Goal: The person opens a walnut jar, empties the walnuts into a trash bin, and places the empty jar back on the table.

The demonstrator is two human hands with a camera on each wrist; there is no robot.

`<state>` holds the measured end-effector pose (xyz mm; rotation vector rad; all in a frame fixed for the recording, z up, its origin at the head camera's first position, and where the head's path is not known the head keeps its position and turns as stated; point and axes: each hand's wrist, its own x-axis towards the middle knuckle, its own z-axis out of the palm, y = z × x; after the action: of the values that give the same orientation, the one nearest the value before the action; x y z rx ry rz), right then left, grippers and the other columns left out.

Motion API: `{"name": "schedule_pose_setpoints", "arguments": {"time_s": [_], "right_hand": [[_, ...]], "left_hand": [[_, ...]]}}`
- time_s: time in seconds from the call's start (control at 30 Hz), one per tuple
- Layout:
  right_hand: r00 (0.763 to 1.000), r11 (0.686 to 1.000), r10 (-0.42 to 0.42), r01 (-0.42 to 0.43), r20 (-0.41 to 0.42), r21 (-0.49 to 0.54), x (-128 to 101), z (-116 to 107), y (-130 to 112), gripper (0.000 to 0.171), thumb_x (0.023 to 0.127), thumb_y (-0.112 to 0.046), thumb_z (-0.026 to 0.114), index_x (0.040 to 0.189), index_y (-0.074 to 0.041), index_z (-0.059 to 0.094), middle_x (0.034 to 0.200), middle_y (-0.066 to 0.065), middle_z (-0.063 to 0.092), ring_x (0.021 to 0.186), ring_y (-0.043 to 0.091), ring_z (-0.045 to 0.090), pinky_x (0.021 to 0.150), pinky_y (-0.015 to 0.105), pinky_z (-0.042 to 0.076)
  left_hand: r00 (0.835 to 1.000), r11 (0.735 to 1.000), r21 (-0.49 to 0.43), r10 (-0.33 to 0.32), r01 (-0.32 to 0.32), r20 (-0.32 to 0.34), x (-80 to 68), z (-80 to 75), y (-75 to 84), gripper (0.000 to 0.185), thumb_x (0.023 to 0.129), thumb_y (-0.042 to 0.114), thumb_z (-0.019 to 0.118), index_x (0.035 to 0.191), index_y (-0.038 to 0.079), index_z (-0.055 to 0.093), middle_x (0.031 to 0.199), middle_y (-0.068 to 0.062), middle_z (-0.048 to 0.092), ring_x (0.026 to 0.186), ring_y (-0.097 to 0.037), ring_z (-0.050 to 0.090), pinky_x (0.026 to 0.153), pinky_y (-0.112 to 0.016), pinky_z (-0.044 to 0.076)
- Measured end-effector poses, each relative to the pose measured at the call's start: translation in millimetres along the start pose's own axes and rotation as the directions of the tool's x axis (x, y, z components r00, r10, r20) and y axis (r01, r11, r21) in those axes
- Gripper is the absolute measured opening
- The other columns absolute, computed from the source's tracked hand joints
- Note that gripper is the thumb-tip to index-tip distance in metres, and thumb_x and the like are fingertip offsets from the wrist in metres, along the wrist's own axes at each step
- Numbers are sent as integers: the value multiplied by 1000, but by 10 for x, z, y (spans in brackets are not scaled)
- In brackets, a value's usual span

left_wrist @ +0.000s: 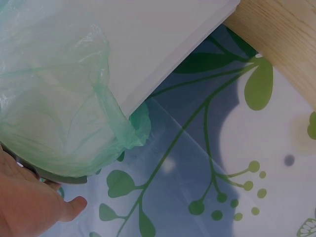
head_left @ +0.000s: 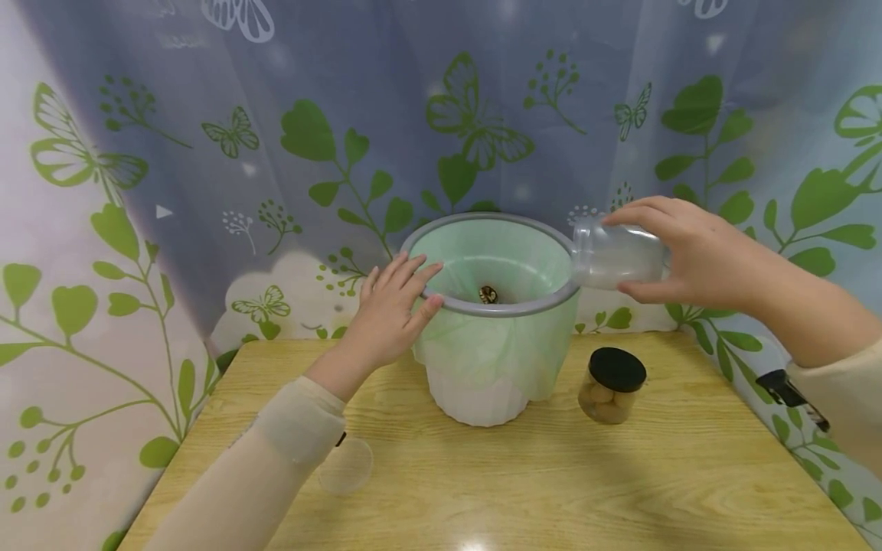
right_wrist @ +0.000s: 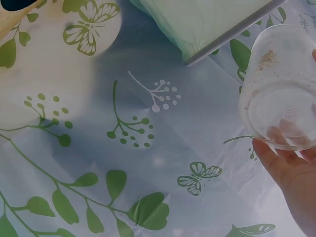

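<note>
A: What is the setting?
B: A wood-grain table (head_left: 620,490), with a curtain (head_left: 386,46) behind it, printed with green leaves and butterflies. A white bin (head_left: 475,405) stands near the table's back edge, with a grey rim (head_left: 496,309) and a green liner (head_left: 496,348) folded over it.

A: Where is the clear jar (head_left: 620,256)?
B: In the right hand (head_left: 696,252), thumb and fingers curled round its base end. It lies on its side in the air, mouth toward the bin, just beside the rim; I can't tell whether they touch.

A: And the left hand (head_left: 393,314)?
B: On the opposite side of the bin, fingers spread and fairly straight, resting on the rim and gripping nothing.

A: Anything else?
B: A black-lidded jar (head_left: 612,388) with round tan pieces stands right of the bin; a clear disc (head_left: 346,465) lies beside the left sleeve (head_left: 276,451).

A: What differs between views?
B: Only the head view shows a small dark-and-gold object (head_left: 488,295) inside the bin. The right wrist view reveals brown specks on the clear jar's wall; the left wrist view, the liner's bunched edge.
</note>
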<state>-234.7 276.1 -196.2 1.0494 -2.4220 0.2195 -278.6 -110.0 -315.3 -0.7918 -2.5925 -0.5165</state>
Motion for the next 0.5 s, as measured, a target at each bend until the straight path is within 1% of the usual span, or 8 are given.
{"name": "schedule_pose_setpoints", "arguments": {"time_s": [0.07,0.23,0.3,0.43,0.5], "right_hand": [[1000,1000,16,-15,-5,10,-35,16,-7,77,67,-14,91,137,-13,58,130,13,57,116,36,54,79,53,49],[999,999,14,-13,-29,44,-149,97,5,79,67,-14,91,137,-11,56,131,10,58,121,34,52,89,56,45],[999,998,30,-28,-32,52,-195,129,3,80,66,-14,91,138,-11,55,132,8,58,122,33,52,91,55,44],[997,996,65,-62,-40,62,-281,177,-13,82,66,-14,92,139,-11,54,133,6,58,120,29,53,92,47,42],[996,996,67,-64,-54,66,-326,196,-14,83,65,-13,92,139,-11,54,133,6,57,119,28,53,93,38,39]], "left_hand": [[1000,1000,-3,2,-2,-2,2,-1,-3,80,97,71,10,158,25,34,164,-5,26,153,-27,8,116,-64,6],[1000,1000,-11,0,0,0,8,5,-6,82,96,72,9,158,24,34,164,-6,26,153,-28,8,116,-64,5],[1000,1000,-12,-1,1,1,6,6,-9,82,96,73,9,158,24,34,164,-6,26,153,-28,8,117,-63,5],[1000,1000,-14,-3,3,-1,2,3,-8,83,95,74,8,158,24,34,164,-6,26,153,-29,8,117,-63,5],[1000,1000,-14,-2,1,-4,1,-2,-6,84,95,74,7,157,24,34,163,-6,26,153,-29,9,117,-64,5]]}}
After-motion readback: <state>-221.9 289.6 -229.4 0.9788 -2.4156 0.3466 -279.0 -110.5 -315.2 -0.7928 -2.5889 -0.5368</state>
